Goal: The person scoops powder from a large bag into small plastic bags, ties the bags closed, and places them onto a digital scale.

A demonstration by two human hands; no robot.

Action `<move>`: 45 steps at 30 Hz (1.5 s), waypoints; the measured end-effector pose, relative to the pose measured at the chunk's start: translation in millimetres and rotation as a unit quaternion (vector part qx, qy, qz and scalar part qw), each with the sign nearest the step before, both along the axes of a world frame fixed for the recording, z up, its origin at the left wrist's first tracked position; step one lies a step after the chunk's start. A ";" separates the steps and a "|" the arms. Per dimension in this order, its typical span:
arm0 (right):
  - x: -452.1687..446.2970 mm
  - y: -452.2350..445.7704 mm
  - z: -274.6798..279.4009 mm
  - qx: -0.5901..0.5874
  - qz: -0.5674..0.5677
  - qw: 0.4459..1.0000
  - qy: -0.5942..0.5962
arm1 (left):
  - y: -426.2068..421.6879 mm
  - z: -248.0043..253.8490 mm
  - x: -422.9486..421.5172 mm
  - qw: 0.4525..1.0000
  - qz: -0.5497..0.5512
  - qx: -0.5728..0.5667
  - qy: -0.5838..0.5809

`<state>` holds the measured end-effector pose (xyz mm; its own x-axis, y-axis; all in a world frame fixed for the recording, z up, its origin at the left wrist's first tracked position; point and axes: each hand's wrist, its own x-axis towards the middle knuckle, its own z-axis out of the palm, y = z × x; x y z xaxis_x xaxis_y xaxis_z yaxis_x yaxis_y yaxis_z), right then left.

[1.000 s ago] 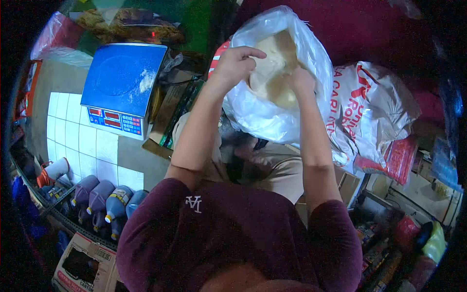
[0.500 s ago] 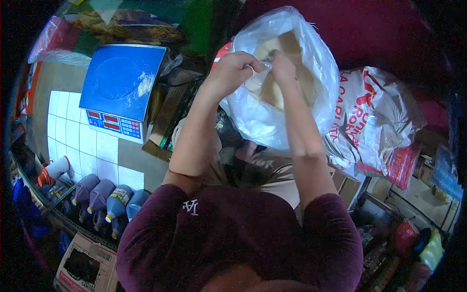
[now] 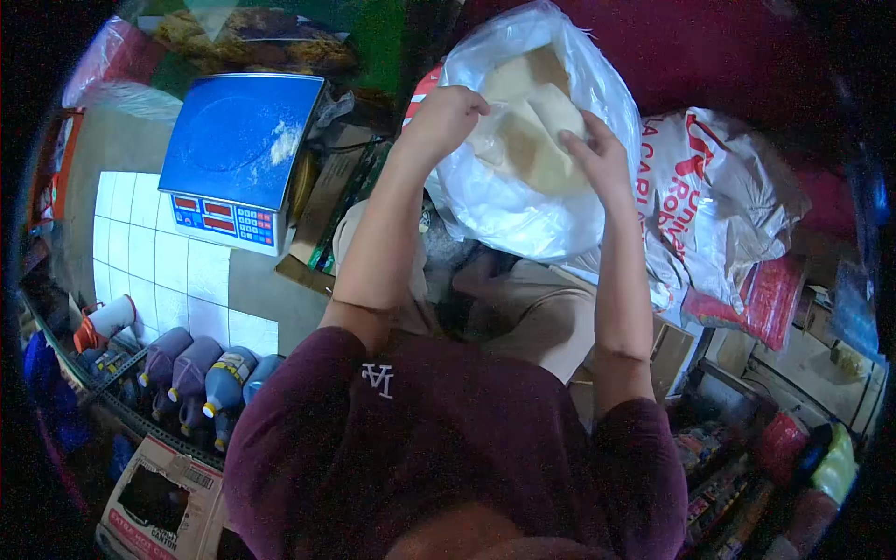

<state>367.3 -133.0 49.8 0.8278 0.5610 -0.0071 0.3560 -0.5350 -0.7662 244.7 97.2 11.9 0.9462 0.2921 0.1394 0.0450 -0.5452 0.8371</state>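
A large sack lined with white plastic (image 3: pixel 504 219) stands open in front of me, with pale powder (image 3: pixel 537 154) inside. At its left side my left hand (image 3: pixel 448 121) is closed in a pinch on a small clear plastic bag (image 3: pixel 487 145), which hangs over the powder and is hard to make out. My right hand (image 3: pixel 602 159) reaches over the right part of the opening. Its thumb and fingers grip a pale, scoop-like thing (image 3: pixel 557 112) that lies above the powder; its exact kind is unclear.
On the left, a blue-topped digital scale (image 3: pixel 238 140) has white powder spilled on its plate. A printed white sack (image 3: pixel 714 205) leans at the right, above a red package (image 3: pixel 756 303). Several jugs (image 3: pixel 229 378) and a cut cardboard box (image 3: pixel 159 504) are at lower left.
My right hand has come up out of the powder and moved right, and the pale scoop-like thing now shows in it. My left hand has stayed near the sack's left side.
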 end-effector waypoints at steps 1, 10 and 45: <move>-7.7 -6.5 9.0 0.003 0.000 1.000 -0.001 | -2.5 1.2 -0.3 1.000 0.007 0.006 -0.022; -44.7 -42.0 63.0 0.016 0.032 0.998 -0.060 | -46.2 46.8 -1.1 0.951 -0.019 -0.305 -0.055; -65.2 19.6 143.9 -0.511 0.145 0.742 -0.410 | -107.4 48.9 30.6 0.982 0.007 -0.186 -0.013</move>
